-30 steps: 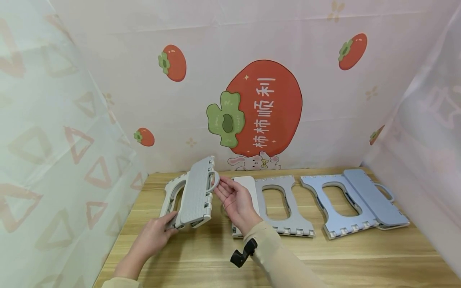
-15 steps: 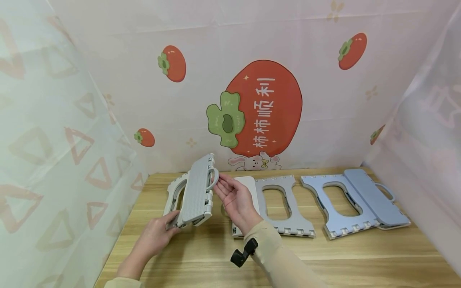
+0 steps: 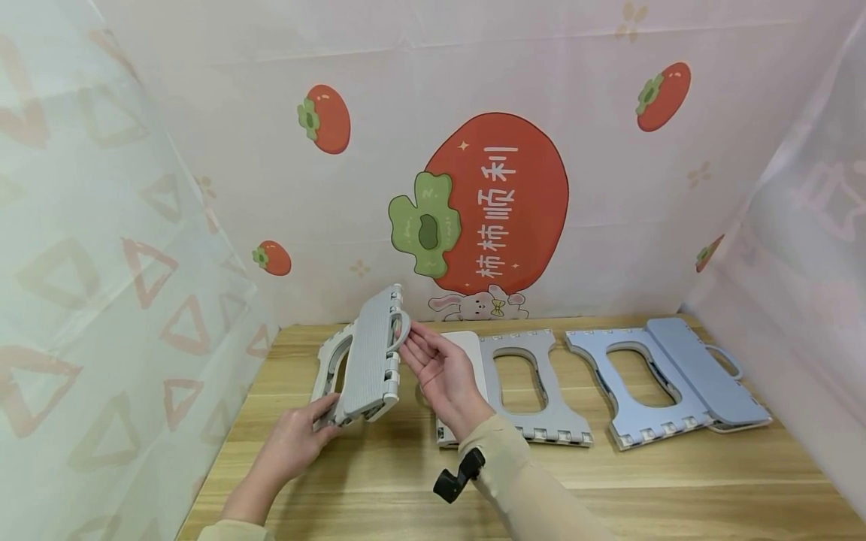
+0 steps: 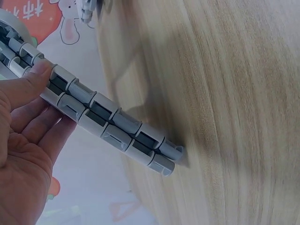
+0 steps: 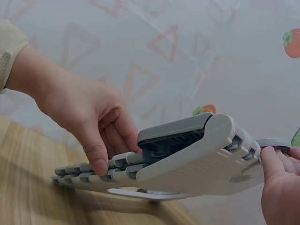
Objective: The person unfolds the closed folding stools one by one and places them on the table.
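Observation:
A light grey folding step stool (image 3: 368, 353), flattened with its ribbed top panel facing up, is held tilted above the left part of the table. My left hand (image 3: 298, 436) grips its near hinged edge, with the thumb on the hinge row (image 4: 110, 112) in the left wrist view. My right hand (image 3: 449, 383) is palm up at the stool's right side, its fingertips holding the loop handle (image 3: 402, 332). In the right wrist view, those right fingers (image 5: 274, 164) are at the handle, partly cut off by the frame edge.
On the wooden table (image 3: 419, 496), a flat grey-and-white folding stool (image 3: 561, 409) lies behind my right forearm. A blue one (image 3: 710, 376) with a handle lies at the right. Printed cloth walls (image 3: 609, 225) stand at the back and sides.
The held stool has tilted a little further, its far end rising slightly and its left side shifting right. My left hand has moved slightly with it; my right hand stays at the handle.

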